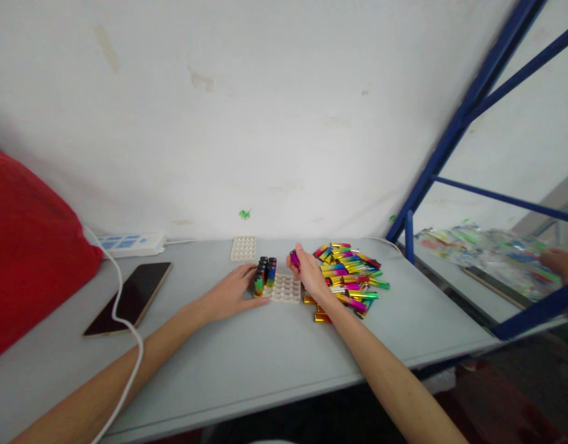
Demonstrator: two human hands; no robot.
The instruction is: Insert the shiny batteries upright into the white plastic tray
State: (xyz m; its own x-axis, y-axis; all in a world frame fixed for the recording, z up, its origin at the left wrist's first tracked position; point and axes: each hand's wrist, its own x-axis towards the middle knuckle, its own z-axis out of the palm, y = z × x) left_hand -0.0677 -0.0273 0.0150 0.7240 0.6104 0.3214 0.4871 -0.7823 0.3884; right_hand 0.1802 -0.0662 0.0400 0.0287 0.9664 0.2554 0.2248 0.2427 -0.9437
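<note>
A small white tray (pixel 286 288) with rows of round hollows lies on the grey table. Several shiny rainbow-coloured lighters (pixel 264 271) with dark tops stand upright in its left part. My left hand (pixel 235 291) grips the tray's left end, thumb along the front edge and fingers behind the standing lighters. Over the tray's right side, my right hand (pixel 309 271) is closed on a purple lighter (pixel 295 258), held tilted between thumb and fingers. Just right of that hand spreads a loose pile of metallic coloured lighters (pixel 353 277), partly hidden by my wrist.
A second white tray (pixel 243 248) lies near the wall. To the left are a phone (pixel 129 299), a power strip (pixel 133 244), a white cable (pixel 119 277) and a red cloth-like thing (pixel 29 246). Right, beyond a blue frame (pixel 438 157), another person's hand (pixel 561 264) is near plastic bags (pixel 491 253).
</note>
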